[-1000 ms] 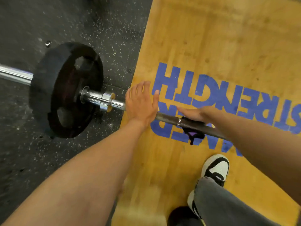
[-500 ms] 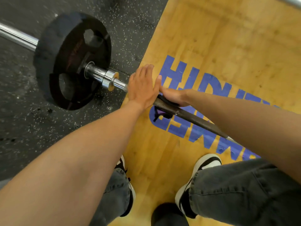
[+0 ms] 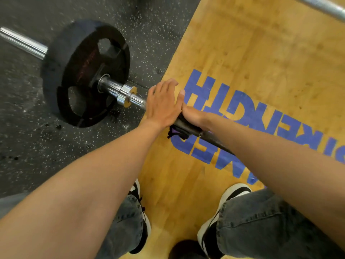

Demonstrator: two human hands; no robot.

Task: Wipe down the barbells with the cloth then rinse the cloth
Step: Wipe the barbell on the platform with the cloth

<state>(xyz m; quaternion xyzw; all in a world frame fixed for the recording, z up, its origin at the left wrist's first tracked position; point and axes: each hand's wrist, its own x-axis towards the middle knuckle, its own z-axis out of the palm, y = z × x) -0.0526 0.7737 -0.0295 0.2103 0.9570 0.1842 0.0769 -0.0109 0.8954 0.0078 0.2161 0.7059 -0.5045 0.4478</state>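
A long steel barbell (image 3: pixel 188 126) is lying across the floor, its dark shaft crossing the yellow wooden lifting platform with blue lettering (image 3: pixel 261 58) and its chrome sleeve carrying a black round rubber weight plate (image 3: pixel 82 71) that is resting on the black speckled rubber floor (image 3: pixel 28 137). The left hand (image 3: pixel 163 107) is pressing down on the shaft with fingers straight and flat, just beside the sleeve's collar. The right hand (image 3: pixel 192 114) is touching it, curling round the shaft and gripping a dark purple cloth (image 3: pixel 177 130) against the bar; a fold of cloth is hanging below the shaft. Grey jeans and black-and-white sneakers (image 3: pixel 231 195) are standing on the platform. A second silver bar (image 3: pixel 324 7) is lying at the top right corner.
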